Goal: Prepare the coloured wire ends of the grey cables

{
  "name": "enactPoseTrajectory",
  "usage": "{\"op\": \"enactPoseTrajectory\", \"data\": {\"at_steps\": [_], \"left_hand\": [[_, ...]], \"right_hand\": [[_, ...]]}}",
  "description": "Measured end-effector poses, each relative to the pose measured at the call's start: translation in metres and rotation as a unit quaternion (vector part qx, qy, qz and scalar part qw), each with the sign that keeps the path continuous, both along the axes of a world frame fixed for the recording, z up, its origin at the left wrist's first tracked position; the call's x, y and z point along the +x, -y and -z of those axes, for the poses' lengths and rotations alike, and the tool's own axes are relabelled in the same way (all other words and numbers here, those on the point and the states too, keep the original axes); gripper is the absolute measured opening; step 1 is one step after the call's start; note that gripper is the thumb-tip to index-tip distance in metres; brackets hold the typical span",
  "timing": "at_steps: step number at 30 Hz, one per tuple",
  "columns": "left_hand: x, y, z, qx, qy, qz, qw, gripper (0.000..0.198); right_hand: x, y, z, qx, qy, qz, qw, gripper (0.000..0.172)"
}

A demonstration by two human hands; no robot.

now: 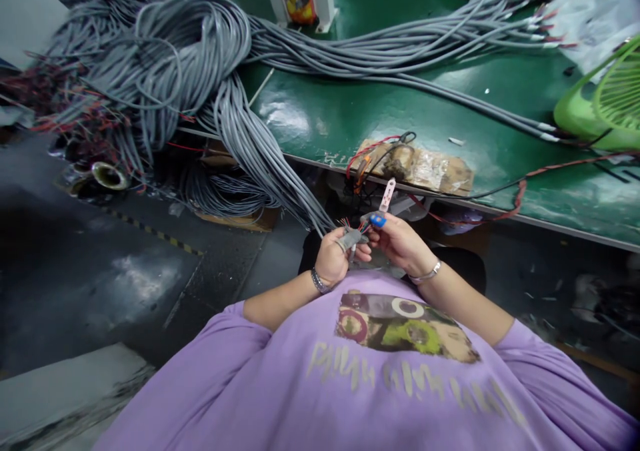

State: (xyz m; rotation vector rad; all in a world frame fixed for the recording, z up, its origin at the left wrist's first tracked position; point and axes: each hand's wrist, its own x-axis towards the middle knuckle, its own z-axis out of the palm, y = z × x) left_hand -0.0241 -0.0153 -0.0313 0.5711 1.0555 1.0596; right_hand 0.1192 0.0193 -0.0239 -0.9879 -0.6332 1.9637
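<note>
Low in front of my lap, my left hand (336, 259) is closed around the end of a bundle of grey cables (285, 171) that hangs down from the table. A grey covering wraps its thumb. Thin coloured wires (362, 227) fan out from the cable ends between my hands. Close beside them, my right hand (400, 243) pinches at these wires, with a blue wrap (377, 220) around a fingertip. Just beyond the right hand, a pale pink strip with holes (387, 195) sticks up; whether the hand touches it is unclear.
A large coil of grey cables (195, 57) is heaped at the left, and more cables stretch across the green table (310, 117). On the table's front edge sits a taped cardboard piece (435, 169) with red and black leads. A green fan (610, 97) stands at the right.
</note>
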Motion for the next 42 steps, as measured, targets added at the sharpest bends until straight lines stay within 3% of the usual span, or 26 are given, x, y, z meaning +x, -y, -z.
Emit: {"op": "enactPoseTrajectory", "data": {"at_steps": [5,10,15,22,29,42], "left_hand": [[0.001,0.0,-0.001,0.008,-0.035,-0.024,0.999,0.04],[0.002,0.002,0.003,0.027,-0.056,-0.02,0.998,0.037],[0.001,0.003,0.0,0.04,-0.1,0.018,0.994,0.037],[-0.002,0.002,-0.004,0.054,-0.127,0.098,0.986,0.037],[-0.001,0.001,0.008,0.042,-0.066,0.038,0.996,0.034],[0.0,0.001,0.008,0.035,-0.044,-0.022,0.998,0.035]], "right_hand": [[0.004,0.004,0.007,0.017,0.049,0.009,0.999,0.048],[0.001,0.007,0.001,0.096,0.103,0.001,0.99,0.037],[-0.006,0.008,-0.009,0.121,0.087,-0.005,0.989,0.035],[-0.006,0.007,-0.011,0.124,0.113,-0.009,0.986,0.039],[-0.005,0.006,-0.007,0.134,0.123,0.007,0.983,0.037],[-0.003,0.008,0.003,0.104,0.116,0.033,0.987,0.032]]}}
